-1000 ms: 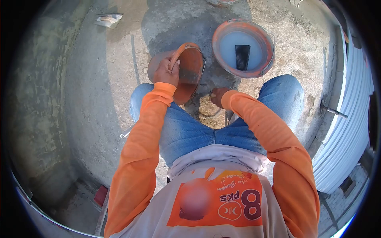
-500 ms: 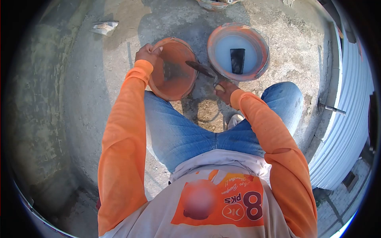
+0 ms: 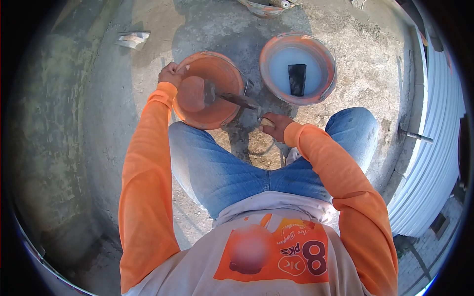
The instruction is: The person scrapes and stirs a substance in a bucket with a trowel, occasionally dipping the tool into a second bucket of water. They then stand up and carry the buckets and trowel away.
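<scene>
My left hand (image 3: pixel 171 75) is closed on the upper left rim of an orange bucket (image 3: pixel 217 59), which tilts toward me between my knees and the other bucket. Damp grey residue shows on its inner bottom. In my right hand (image 3: pixel 279 127) is the pale wooden handle of a trowel (image 3: pixel 238 100); its dark blade points left and overlaps the bucket's right rim. Just to the right stands a second orange bucket (image 3: pixel 269 47) with cloudy whitish water, and a black scoop-like piece (image 3: pixel 297 79) sits in that water.
Rough concrete ground (image 3: pixel 360 64) lies around the buckets. A torn packet (image 3: pixel 133 39) rests at the upper left near a stained wall (image 3: pixel 54 123). Another container (image 3: pixel 264 9) stands at the top edge. Corrugated metal sheeting (image 3: pixel 439 153) and a protruding rod (image 3: pixel 415 136) are on the right.
The held bucket has shifted left and slightly nearer me with my left hand. My right hand and the trowel have moved left, bringing the blade further over the bucket.
</scene>
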